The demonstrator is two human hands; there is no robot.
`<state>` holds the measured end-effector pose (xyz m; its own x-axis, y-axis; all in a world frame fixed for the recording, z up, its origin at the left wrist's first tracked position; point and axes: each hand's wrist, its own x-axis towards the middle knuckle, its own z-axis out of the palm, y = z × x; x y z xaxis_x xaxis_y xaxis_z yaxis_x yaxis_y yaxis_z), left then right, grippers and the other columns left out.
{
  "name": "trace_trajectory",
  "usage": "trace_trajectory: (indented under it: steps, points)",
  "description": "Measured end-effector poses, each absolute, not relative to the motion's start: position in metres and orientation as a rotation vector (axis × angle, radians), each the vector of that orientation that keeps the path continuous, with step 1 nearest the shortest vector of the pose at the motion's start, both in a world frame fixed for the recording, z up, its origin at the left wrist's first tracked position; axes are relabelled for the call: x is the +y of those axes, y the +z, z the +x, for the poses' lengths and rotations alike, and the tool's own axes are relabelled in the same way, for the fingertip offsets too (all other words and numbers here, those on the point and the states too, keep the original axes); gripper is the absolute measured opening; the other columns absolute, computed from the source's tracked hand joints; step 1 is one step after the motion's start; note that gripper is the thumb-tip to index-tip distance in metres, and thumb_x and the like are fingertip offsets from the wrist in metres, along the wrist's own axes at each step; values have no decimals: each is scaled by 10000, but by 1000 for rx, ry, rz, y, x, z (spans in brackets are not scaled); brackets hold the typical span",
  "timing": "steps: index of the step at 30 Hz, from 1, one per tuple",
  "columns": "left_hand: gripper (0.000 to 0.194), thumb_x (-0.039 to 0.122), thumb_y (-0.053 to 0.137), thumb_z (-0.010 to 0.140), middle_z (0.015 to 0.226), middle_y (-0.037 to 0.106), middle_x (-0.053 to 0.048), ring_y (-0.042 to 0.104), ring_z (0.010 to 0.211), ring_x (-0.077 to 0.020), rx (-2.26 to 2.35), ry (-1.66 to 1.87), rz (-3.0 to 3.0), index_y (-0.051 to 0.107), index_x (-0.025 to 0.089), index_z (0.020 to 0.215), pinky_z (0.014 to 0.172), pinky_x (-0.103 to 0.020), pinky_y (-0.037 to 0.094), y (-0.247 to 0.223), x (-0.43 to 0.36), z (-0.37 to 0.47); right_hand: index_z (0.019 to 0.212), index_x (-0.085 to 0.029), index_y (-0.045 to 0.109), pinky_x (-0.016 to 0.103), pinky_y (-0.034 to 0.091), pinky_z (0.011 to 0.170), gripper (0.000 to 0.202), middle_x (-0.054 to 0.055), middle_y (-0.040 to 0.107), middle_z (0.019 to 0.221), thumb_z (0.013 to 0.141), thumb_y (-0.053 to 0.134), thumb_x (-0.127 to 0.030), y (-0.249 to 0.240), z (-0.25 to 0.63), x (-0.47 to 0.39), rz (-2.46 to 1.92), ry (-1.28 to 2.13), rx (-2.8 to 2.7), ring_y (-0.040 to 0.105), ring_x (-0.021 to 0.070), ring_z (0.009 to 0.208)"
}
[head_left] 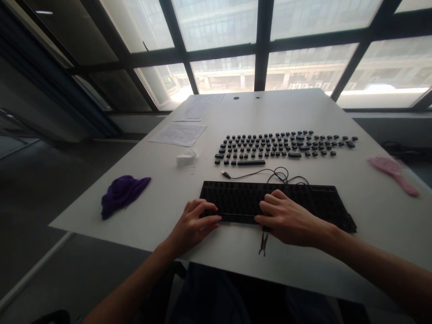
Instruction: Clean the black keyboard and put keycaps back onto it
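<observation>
A black keyboard base [303, 200] with its keycaps removed lies near the front edge of the white table [371, 211]. My left hand [194, 222] curls around the keyboard's front left corner. My right hand [286, 218] rests palm down over the keyboard's front middle; a thin wire keycap puller [263, 245] pokes out beneath it toward the table edge. Whether either hand truly grips the keyboard is unclear. Several loose black keycaps [280, 145] are laid out in rows beyond the keyboard, and its black cable [270, 173] loops between them.
A purple cloth [123, 193] lies at the left, a small white object [186, 157] behind it, and paper sheets [178, 133] farther back left. A pink hairbrush [393, 173] sits at the right edge. Large windows [222, 27] stand behind the table.
</observation>
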<state>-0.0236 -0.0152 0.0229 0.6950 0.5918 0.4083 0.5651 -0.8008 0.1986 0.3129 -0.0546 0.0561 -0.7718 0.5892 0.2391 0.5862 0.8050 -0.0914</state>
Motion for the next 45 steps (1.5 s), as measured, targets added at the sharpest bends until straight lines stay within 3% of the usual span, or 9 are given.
trace_trajectory:
  steps: [8, 13, 18, 23, 28, 35, 45]
  points:
    - [169, 298, 716, 908, 1133, 717, -70, 606, 1073, -259, 919, 776, 2825, 758, 325, 1069, 940, -451, 504, 27, -17, -23, 873, -183, 665, 389, 330, 838, 96, 51, 580, 872, 949, 609, -164, 51, 310, -57, -909, -60, -2752, 449, 201, 861]
    - [231, 335, 609, 955, 1059, 717, -83, 648, 978, -236, 1402, 900, 2549, 740, 247, 1123, 917, -401, 540, 44, 24, -41, 990, -186, 685, 379, 361, 813, 89, 51, 585, 844, 966, 599, -186, 50, 310, -58, -846, -92, -2578, 455, 196, 822]
    - [241, 353, 592, 928, 995, 751, -80, 679, 805, -212, 1865, 580, 2423, 754, 197, 1015, 824, -329, 538, 45, 93, -56, 1040, -185, 680, 362, 403, 761, 102, 47, 592, 811, 971, 604, -191, 57, 332, -54, -869, -164, -2402, 482, 188, 777]
    - [253, 374, 570, 914, 940, 753, -107, 694, 834, -252, 1934, 395, 2459, 739, 190, 874, 783, -332, 515, 35, 121, -46, 1055, -183, 694, 362, 429, 721, 119, 56, 612, 805, 950, 638, -194, 59, 386, -50, -1045, -202, -2217, 505, 195, 753]
    - [258, 262, 488, 884, 882, 737, -168, 696, 820, -296, 1939, 120, 2512, 711, 155, 811, 772, -363, 506, 36, 141, -43, 966, -196, 717, 359, 442, 671, 81, 42, 600, 740, 949, 639, -211, 58, 432, -51, -1259, -233, -1944, 524, 205, 719]
    - [218, 312, 545, 837, 822, 748, -111, 686, 784, -256, 1784, -248, 2536, 685, 191, 722, 727, -304, 474, 50, 169, -47, 925, -190, 714, 361, 464, 681, 101, 48, 625, 762, 963, 626, -224, 55, 436, -49, -1312, -130, -1828, 556, 207, 733]
    - [154, 300, 589, 752, 760, 720, -41, 648, 701, -201, 1789, -374, 2396, 689, 187, 720, 640, -271, 424, 59, 175, -49, 938, -202, 706, 362, 465, 694, 73, 47, 629, 778, 950, 637, -181, 56, 434, -52, -1304, -58, -1802, 557, 210, 755]
